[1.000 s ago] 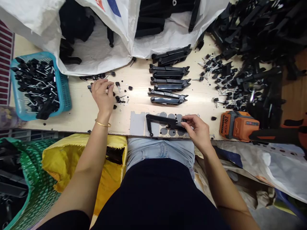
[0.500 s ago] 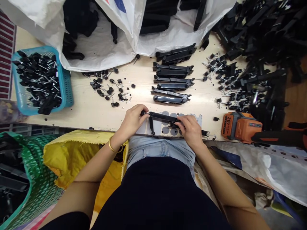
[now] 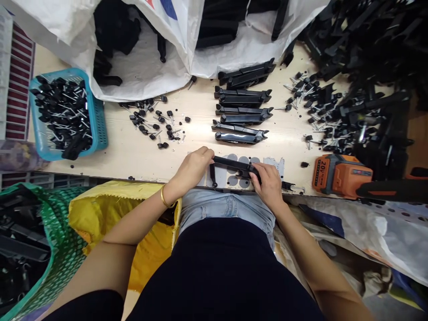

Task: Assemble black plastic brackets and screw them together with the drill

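Observation:
Both hands grip one long black plastic part (image 3: 234,164) that lies across a grey perforated plate (image 3: 267,161) at the table's near edge. My left hand (image 3: 192,169) is closed on its left end, fingers pinched around it. My right hand (image 3: 269,183) is closed on its right end. Just beyond lies a row of several matching black assembled parts (image 3: 240,113). Loose black-headed screws (image 3: 154,120) are scattered to the left of that row.
A blue basket (image 3: 100,120) of black-headed screws stands at the left. White sacks (image 3: 147,71) with black parts lie at the back. A heap of black parts and screws (image 3: 351,89) fills the right. An orange 20V battery tool (image 3: 341,176) rests by the near right edge.
My left hand left the scattered screws and came to the left end of the black part, closing on it. The right hand kept its hold on the right end.

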